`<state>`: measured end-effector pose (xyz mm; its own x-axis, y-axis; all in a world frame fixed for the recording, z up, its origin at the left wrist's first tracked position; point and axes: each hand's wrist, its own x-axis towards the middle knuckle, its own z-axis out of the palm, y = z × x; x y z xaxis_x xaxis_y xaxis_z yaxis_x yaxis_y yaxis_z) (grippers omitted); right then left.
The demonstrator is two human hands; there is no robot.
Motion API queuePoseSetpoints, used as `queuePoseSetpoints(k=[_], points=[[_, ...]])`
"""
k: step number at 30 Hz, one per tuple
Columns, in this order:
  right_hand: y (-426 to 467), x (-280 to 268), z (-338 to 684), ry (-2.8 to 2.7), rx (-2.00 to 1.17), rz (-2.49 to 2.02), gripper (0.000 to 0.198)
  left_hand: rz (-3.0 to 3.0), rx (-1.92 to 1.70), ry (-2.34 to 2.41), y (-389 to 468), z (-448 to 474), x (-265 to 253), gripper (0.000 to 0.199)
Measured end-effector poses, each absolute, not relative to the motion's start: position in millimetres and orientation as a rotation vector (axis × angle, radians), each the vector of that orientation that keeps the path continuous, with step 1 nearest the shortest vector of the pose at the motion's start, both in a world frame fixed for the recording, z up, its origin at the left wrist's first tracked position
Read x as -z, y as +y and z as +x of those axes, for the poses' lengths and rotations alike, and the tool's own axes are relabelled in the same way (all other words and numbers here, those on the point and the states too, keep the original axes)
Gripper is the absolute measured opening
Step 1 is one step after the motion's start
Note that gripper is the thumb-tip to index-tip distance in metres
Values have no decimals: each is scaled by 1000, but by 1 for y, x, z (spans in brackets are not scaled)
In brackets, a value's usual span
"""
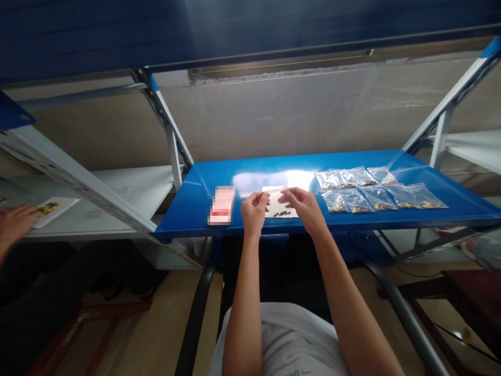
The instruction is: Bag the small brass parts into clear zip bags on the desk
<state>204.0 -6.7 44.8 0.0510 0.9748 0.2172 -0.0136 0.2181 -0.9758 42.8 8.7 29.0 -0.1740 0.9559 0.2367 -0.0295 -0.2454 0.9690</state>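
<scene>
A small clear zip bag [277, 207] is between my two hands near the front edge of the blue shelf. Several small dark brown pieces [284, 213] show at its lower end. My left hand [253, 210] is closed in a pinch at the bag's upper left side. At the upper right, my right hand [306, 204] pinches the bag's top edge between thumb and fingers. Whether something pale lies under the bag, I cannot tell. Right of my hands, two rows of clear bags [368, 200] hold yellow and dark pieces.
A pink and white blurred-out packet [221, 206] lies to the left on the blue shelf [199, 180]. Metal posts [172, 136] flank the shelf, with another blue shelf [250, 31] overhead. At far left, a co-worker's hand [18, 222] touches a bag with yellow pieces [50, 208].
</scene>
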Motion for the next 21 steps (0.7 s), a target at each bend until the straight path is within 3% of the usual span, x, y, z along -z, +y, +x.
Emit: queuePoseSetpoints(k=[12,21], points=[[-7,-47,201,-1321,-854,-1030,26,1343,-1466,1088,6,51,-31,28],[-7,-47,201,-1334,-937,-1056,25,1322,-1487,1041,6,55,-30,25]])
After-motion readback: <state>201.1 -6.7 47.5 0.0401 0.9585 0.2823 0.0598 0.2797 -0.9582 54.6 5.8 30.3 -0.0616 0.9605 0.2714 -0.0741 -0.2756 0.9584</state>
